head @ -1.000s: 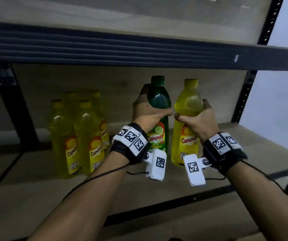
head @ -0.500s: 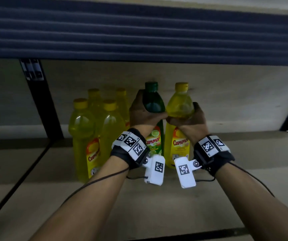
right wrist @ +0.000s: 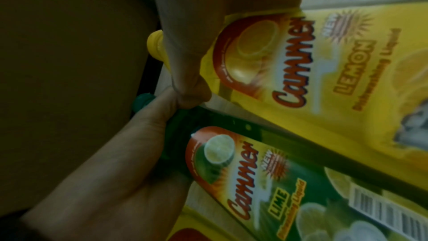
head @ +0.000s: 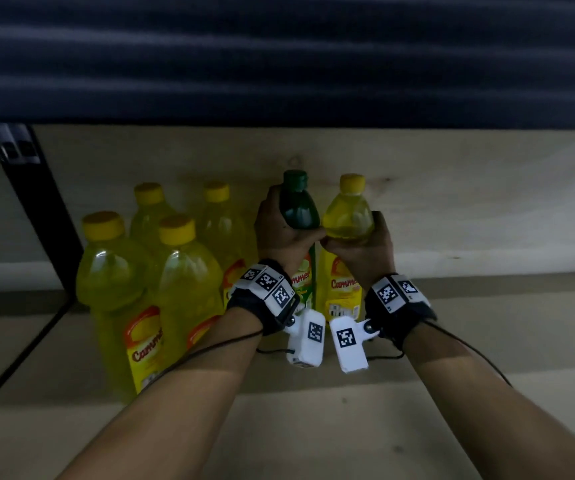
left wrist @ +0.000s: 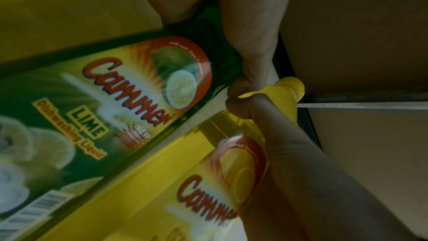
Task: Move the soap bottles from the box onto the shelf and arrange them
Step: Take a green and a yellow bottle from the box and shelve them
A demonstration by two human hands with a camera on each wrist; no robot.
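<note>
Left hand [head: 284,233]: it grasps the green bottle [head: 299,209] at the shoulder, fingers wrapped around the far side, thumb on the near side.
Right hand [head: 365,249]: it grasps the yellow bottle [head: 346,216] at the shoulder, thumb in front, fingers around the right side.
Thumbs: the two thumbs meet between the bottles; the wrist views show them touching.
Green bottle: upright, far on the shelf [head: 487,341], close to the back board [head: 452,202]; label says Cammer Lime.
Yellow bottle: upright, just beside the green one on its right; label says Cammer Lemon. I cannot tell if the bottoms rest on the shelf, the wrists hide them.
Group [head: 161,271]: four yellow bottles stand to the left, two near and two far. The far right one is just beside the left hand.
Wristbands [head: 268,289]: dark bands with black-and-white markers on both wrists, white cameras below, thin cables along the arms.
Upper shelf [head: 279,57]: dark ribbed edge across the top.
Post [head: 33,209]: black upright at far left.
</note>
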